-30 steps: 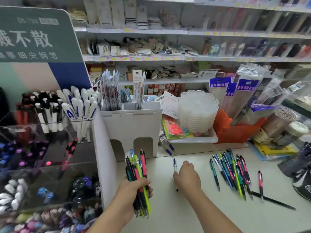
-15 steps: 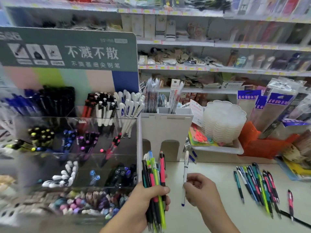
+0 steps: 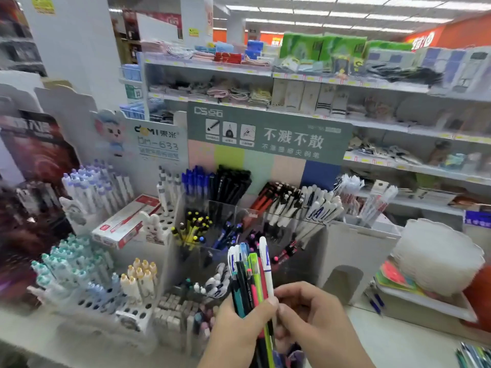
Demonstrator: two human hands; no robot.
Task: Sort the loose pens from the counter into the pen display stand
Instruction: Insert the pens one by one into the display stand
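1. One view only, from the head camera: the left hand (image 3: 239, 330) has its fingers curled round a bundle of pens (image 3: 251, 282), held upright in front of the display stand (image 3: 239, 213). The right hand (image 3: 310, 312) sits just beside it, its fingers (image 3: 285, 314) pinching at the shaft of the white pen (image 3: 265, 264) on the bundle's right edge.

2. Many pens share one grip. Drawing the white pen out could drag its neighbours up with it, and a loosened left hand would likely spill them onto the worktop (image 3: 398, 346) or into the wrong compartments below.

3. Several compartments look alike and the stand is blurred. The likely home is the group of white pens with blue print (image 3: 316, 208) at the upper right, but other white-capped pens stand nearby, so a misfile is easy.

4. Most slots already look crowded. Pushing a pen in at a slant could tip others out of line.

5. Some loose pens (image 3: 474, 357) lie at the lower right corner, well apart from both hands and easily overlooked.
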